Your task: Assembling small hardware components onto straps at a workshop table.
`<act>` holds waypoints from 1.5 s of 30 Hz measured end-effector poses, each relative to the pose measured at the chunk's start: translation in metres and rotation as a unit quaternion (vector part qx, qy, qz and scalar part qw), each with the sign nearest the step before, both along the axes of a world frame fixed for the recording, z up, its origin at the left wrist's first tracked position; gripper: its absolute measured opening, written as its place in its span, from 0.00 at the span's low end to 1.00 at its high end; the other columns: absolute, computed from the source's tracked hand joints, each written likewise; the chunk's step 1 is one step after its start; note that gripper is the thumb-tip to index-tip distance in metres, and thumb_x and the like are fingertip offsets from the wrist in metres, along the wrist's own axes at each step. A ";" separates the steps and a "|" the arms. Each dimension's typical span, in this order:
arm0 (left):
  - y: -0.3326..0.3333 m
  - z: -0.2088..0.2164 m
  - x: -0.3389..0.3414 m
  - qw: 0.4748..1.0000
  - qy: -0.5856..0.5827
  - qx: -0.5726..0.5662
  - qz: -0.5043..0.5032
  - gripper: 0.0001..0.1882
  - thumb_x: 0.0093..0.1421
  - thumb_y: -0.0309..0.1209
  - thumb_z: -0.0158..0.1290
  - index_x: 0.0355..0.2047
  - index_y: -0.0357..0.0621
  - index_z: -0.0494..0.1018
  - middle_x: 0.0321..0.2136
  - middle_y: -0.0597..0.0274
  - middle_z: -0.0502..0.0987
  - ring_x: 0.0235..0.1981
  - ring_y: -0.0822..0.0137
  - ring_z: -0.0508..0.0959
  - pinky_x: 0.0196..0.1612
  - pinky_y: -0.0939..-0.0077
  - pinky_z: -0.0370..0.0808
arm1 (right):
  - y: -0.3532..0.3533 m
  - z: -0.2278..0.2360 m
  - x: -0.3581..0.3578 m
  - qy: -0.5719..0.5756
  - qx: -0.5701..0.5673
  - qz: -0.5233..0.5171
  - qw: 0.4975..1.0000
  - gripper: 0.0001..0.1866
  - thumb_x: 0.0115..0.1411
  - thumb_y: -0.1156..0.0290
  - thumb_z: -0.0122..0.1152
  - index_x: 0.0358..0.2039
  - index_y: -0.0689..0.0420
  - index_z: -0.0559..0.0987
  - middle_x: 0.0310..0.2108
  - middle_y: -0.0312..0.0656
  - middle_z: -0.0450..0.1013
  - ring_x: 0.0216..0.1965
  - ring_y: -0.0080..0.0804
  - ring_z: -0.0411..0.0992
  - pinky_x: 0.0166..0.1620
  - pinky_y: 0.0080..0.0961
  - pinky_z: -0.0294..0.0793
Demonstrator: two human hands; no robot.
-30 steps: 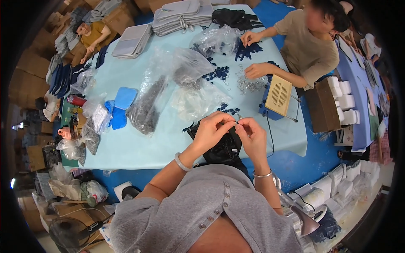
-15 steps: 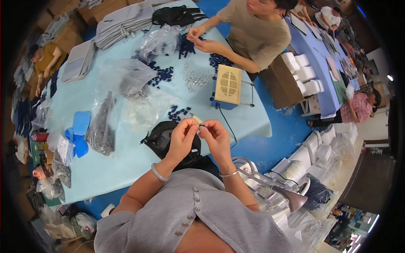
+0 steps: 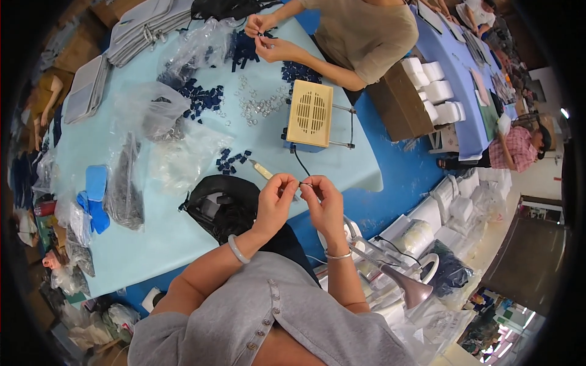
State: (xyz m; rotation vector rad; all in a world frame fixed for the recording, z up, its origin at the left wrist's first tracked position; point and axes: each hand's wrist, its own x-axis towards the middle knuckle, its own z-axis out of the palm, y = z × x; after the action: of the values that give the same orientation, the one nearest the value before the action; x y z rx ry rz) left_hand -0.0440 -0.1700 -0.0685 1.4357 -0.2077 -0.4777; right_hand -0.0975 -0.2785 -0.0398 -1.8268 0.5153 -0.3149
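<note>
My left hand (image 3: 278,201) and my right hand (image 3: 323,201) meet over the table's near edge, fingertips pinched together. Between them is a tiny dark piece (image 3: 301,184), mostly covered by the fingers and too small to name exactly. Just beyond my left hand lies a thin tool with a cream handle (image 3: 262,169). Next to that are several small dark blue fabric pieces (image 3: 231,162). A black mesh-like bag (image 3: 213,198) rests at the table edge beside my left wrist, its opening showing dark contents.
A cream and blue box with a grille (image 3: 310,116) stands ahead, its cord running toward me. Small clear rings (image 3: 259,107) and more blue pieces (image 3: 204,100) lie farther off. Across the table, a co-worker's hands (image 3: 265,39) pinch something small. A lamp (image 3: 406,287) stands at my right.
My view has shifted right, so the table's things appear farther left. My hands stay pinched together, now farther from the cream-handled tool and the bag.
</note>
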 end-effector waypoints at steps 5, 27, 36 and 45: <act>-0.015 -0.005 0.000 1.000 0.017 -0.008 0.010 0.06 0.60 0.28 0.48 0.33 0.37 0.68 0.24 0.67 0.70 0.23 0.80 0.67 0.26 0.86 0.66 | -0.011 -0.002 0.004 0.023 0.171 -0.028 0.985 0.05 0.58 0.76 0.54 0.33 0.63 0.72 0.26 0.34 0.71 0.27 0.17 0.69 0.31 0.14 0.70; 0.000 -0.019 0.008 0.984 0.167 0.012 -0.058 0.12 0.63 0.32 0.45 0.42 0.37 0.70 0.29 0.64 0.73 0.30 0.78 0.70 0.36 0.85 0.68 | -0.197 -0.074 0.052 0.076 -0.381 0.004 0.921 0.03 0.53 0.75 0.55 0.26 0.61 0.73 0.23 0.47 0.70 0.25 0.43 0.69 0.28 0.32 0.68; 0.013 -0.030 0.007 0.983 0.181 0.026 -0.035 0.12 0.62 0.33 0.45 0.40 0.40 0.72 0.27 0.69 0.72 0.29 0.80 0.69 0.30 0.88 0.64 | -0.209 -0.098 0.071 0.134 -0.390 0.047 0.910 0.03 0.51 0.75 0.55 0.26 0.60 0.73 0.25 0.49 0.71 0.27 0.48 0.69 0.31 0.38 0.68; 0.015 -0.034 0.006 0.978 0.200 0.024 -0.048 0.11 0.63 0.29 0.44 0.39 0.35 0.71 0.34 0.65 0.75 0.32 0.78 0.72 0.37 0.83 0.70 | -0.210 -0.095 0.077 0.174 -0.402 0.066 0.897 0.04 0.51 0.74 0.54 0.25 0.60 0.73 0.26 0.50 0.72 0.28 0.49 0.70 0.32 0.38 0.69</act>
State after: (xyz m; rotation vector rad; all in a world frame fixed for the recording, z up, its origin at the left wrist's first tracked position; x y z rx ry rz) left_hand -0.0378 -0.1552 -0.1030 1.3495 0.0588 -0.8444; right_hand -0.0205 -0.4881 -0.1350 -2.7443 0.5428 -0.0998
